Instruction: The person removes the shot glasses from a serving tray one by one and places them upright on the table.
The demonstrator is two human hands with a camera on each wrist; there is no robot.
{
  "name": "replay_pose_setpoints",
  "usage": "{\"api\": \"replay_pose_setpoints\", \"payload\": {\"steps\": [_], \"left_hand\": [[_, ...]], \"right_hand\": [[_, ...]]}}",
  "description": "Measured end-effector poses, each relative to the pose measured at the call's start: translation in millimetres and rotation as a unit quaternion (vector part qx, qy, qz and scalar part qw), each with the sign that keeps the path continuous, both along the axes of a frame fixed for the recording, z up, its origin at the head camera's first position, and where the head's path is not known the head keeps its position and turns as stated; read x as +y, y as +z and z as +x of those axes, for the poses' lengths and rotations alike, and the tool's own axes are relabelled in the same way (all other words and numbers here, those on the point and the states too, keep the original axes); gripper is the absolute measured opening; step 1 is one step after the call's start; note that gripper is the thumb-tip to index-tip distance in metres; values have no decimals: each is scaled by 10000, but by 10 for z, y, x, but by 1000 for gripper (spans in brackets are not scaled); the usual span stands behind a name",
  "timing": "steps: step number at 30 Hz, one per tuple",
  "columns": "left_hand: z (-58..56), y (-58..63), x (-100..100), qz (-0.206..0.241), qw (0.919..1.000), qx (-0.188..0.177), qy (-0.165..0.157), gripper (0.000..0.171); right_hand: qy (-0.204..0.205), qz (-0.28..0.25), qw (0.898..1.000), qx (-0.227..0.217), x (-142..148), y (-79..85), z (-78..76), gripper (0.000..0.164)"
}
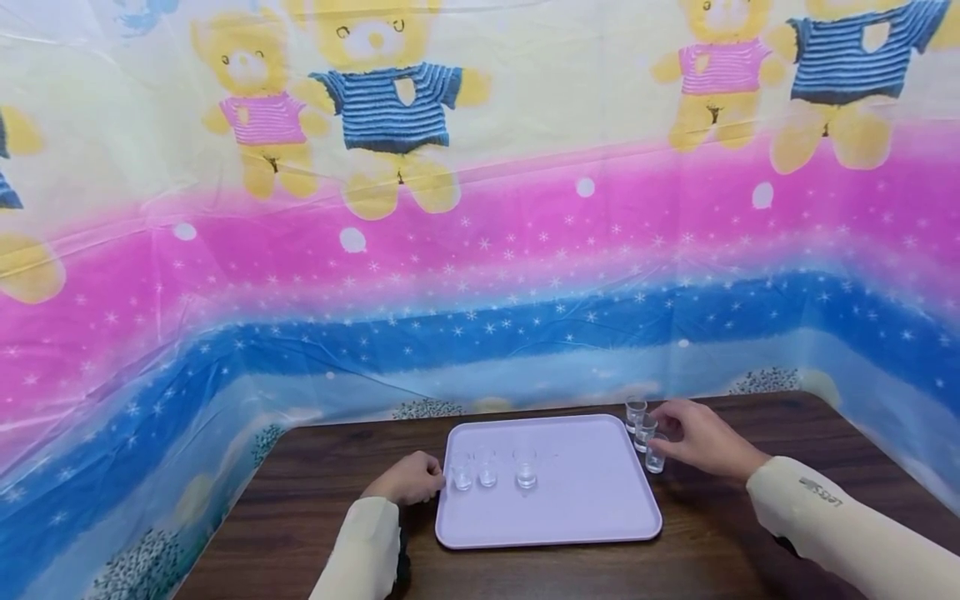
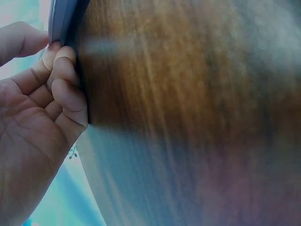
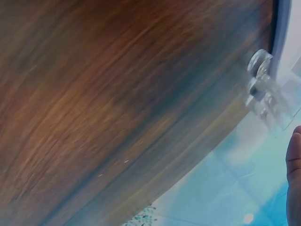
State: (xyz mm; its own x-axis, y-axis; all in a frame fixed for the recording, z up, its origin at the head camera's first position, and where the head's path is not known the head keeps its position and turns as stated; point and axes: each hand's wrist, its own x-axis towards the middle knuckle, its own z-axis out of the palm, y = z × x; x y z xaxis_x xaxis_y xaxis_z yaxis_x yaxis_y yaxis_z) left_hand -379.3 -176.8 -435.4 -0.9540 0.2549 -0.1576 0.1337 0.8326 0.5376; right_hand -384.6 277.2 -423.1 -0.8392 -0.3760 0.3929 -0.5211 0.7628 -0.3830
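A light purple tray (image 1: 555,517) lies on the table, with three small clear glasses standing in its left half, one of them a shot glass (image 1: 526,472) set apart from the other two. At the tray's left edge, my left hand (image 1: 405,479) pinches the rim (image 2: 57,21) between thumb and index finger, the other fingers curled beneath. Beyond the right edge stand several more clear shot glasses (image 1: 656,457) in a row. My right hand (image 1: 705,437) is at the nearest ones, its fingers overlapping their rims. In the right wrist view, a finger (image 3: 294,165) shows just apart from the blurred glasses (image 3: 263,87).
The dark wooden table (image 1: 322,458) extends around the tray. A printed cloth (image 1: 480,275) with bears and snowflakes hangs behind the table and along its sides, close to the back edge. The right-hand glasses stand near that back edge.
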Motion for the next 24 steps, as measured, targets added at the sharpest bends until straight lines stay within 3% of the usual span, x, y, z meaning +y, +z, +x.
{"api": "replay_pose_setpoints", "payload": {"steps": [14, 24], "left_hand": [[18, 17, 6, -8, 10000, -44, 71, 15], [33, 35, 14, -31, 10000, -55, 43, 15]], "right_hand": [[256, -237, 9991, -240, -464, 49, -64, 33], [693, -371, 9969, -71, -925, 30, -66, 32]]}}
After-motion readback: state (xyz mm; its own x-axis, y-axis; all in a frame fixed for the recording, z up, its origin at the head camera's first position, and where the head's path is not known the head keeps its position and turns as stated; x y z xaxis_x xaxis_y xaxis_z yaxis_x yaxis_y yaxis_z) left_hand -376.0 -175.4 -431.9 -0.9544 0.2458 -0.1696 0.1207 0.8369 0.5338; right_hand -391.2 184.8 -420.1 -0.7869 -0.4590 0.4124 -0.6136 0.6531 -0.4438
